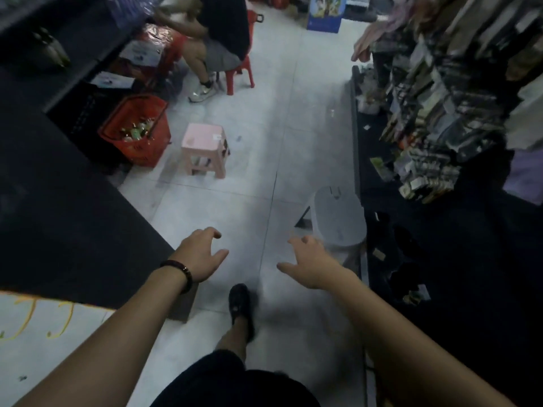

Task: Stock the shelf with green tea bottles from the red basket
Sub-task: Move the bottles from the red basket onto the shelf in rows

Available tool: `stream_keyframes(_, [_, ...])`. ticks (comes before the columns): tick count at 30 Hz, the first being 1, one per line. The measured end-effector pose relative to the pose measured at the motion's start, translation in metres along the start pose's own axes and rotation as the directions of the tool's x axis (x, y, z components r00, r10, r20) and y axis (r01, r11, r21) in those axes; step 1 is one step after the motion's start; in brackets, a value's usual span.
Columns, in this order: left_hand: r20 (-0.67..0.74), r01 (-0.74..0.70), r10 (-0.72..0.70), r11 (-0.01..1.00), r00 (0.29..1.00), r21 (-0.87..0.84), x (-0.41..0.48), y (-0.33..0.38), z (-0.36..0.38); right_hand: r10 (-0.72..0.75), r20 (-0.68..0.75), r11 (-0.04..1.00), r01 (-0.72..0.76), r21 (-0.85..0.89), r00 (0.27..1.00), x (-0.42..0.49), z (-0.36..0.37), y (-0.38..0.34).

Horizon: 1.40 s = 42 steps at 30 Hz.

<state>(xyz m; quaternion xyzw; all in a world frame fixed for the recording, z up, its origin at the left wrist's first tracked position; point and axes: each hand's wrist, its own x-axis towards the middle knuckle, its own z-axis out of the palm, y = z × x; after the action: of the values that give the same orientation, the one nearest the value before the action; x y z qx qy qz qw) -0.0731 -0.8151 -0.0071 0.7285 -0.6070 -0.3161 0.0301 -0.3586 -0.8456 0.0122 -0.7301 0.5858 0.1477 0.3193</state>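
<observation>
Two bare forearms reach forward from the bottom of the frame over a pale tiled floor point(293, 127). The left hand point(199, 254), with a dark beaded bracelet point(179, 273) at its wrist, hangs empty at lower centre, fingers loosely curled and spread. The right hand point(308, 264) beside it is also empty, fingers spread wide. Below them, one dark shoe point(239, 304) is on the floor. At middle left, well apart from both hands, a red basket point(136, 130) sits on the floor against a dark shelf point(44, 186), with green tea bottles point(138, 132) inside. A pink stool point(204, 149) stands just right of the basket. A seated person point(214, 33) is at upper centre.
</observation>
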Motion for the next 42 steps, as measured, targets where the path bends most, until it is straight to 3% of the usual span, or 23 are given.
stream_keyframes(12, [0.03,0.114,-0.112,0.991,0.993,-0.075,0.253,-0.008,-0.121,-0.018,-0.049,0.996,0.014,-0.09,0.999,0.234,-0.187,-0.053])
stream_keyframes(19, [-0.032,0.163,-0.166,0.983,0.986,-0.079,0.37,-0.017,-0.197,-0.113,0.01,0.982,0.114,-0.15,0.994,0.377,-0.26,-0.093])
stream_keyframes(25, [-0.084,0.305,-0.312,0.948,0.946,-0.088,0.467,-0.044,-0.26,-0.22,0.062,0.956,0.228,-0.186,0.973,0.52,-0.322,-0.137])
stream_keyframes(36, [-0.063,0.478,-0.499,0.854,0.864,-0.203,0.605,-0.103,-0.356,-0.385,0.193,0.854,0.428,-0.297,0.902,0.73,-0.424,-0.272])
stream_keyframes(42, [-0.06,0.486,-0.522,0.826,0.851,-0.285,0.717,-0.156,-0.421,-0.379,0.212,0.817,0.433,-0.382,0.901,0.838,-0.471,-0.355])
